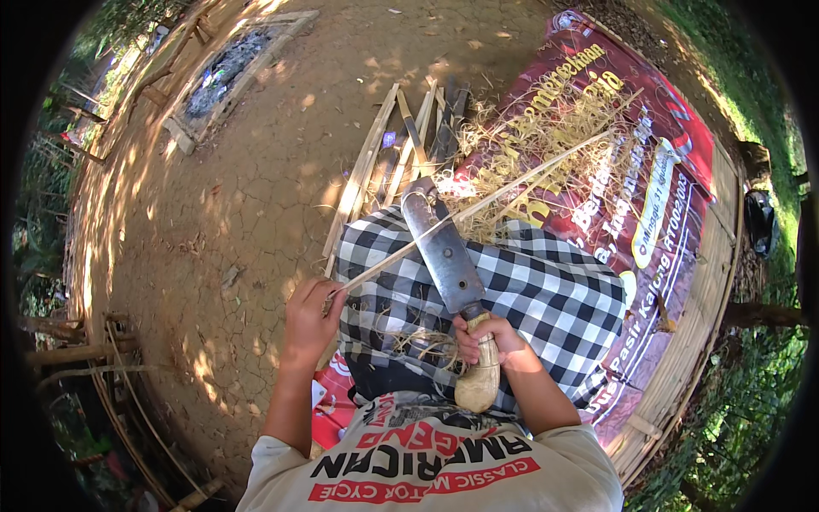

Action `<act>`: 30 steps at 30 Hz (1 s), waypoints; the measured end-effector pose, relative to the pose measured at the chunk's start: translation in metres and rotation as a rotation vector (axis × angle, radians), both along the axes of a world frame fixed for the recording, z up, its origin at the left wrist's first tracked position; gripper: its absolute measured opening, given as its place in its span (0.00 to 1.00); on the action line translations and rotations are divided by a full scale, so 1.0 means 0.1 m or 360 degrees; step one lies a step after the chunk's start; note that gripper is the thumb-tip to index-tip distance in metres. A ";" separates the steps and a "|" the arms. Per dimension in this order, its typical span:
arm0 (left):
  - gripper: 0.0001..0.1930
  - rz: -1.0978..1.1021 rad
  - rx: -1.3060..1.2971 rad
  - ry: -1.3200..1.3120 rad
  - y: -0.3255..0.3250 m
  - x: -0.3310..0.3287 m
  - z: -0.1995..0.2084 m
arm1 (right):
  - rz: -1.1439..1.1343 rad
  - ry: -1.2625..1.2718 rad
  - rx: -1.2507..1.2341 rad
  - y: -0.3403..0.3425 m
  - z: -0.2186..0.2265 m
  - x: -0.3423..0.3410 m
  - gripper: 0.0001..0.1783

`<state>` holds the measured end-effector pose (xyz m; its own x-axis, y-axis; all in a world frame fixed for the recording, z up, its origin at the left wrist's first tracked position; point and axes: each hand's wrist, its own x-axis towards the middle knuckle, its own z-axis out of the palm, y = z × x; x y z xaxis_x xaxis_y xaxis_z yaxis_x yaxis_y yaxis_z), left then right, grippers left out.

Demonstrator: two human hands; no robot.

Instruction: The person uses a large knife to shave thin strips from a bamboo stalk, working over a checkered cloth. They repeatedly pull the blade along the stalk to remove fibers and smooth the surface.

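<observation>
Holding pale strip (479, 203) across broad knife (450, 264)

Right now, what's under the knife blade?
Checked cloth shows on both sides of the blade, with pale slats beyond its far end. Whatever lies directly under the blade is hidden.

A red banner (687, 111) covers the slatted platform (712, 286), pale shavings (550, 141) strewn over it.
</observation>
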<state>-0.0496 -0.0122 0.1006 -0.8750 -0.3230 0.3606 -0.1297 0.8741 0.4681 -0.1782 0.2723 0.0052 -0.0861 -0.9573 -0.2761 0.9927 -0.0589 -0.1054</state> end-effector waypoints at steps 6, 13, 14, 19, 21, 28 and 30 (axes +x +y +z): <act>0.09 -0.0127 -0.0005 0.0305 0.01 -0.12 0.05 | -0.0059 0.0469 0.0265 -0.02 0.30 -0.05 0.13; 0.20 -0.0429 0.0051 0.0382 -0.04 -0.18 0.19 | -0.0001 0.0072 -0.0066 0.17 0.22 -0.03 0.13; 0.22 -0.0488 -0.0015 0.0380 -0.04 -0.20 0.27 | 0.0002 0.0022 -0.0126 0.18 0.19 -0.02 0.13; 0.21 -0.0586 -0.0218 0.0368 -0.05 -0.30 0.47 | -0.0048 -0.0021 -0.0200 0.18 0.23 -0.04 0.13; 0.21 -0.0575 -0.0282 0.0345 -0.07 -0.32 0.48 | -0.0057 0.0258 0.0052 0.13 0.39 -0.07 0.14; 0.16 -0.0627 -0.0254 0.0390 -0.12 -0.30 0.40 | 0.0029 0.0043 -0.0132 0.15 0.37 0.02 0.14; 0.13 -0.0667 -0.0246 0.0426 -0.13 -0.31 0.43 | 0.0017 -0.0087 -0.0279 0.14 0.35 0.06 0.14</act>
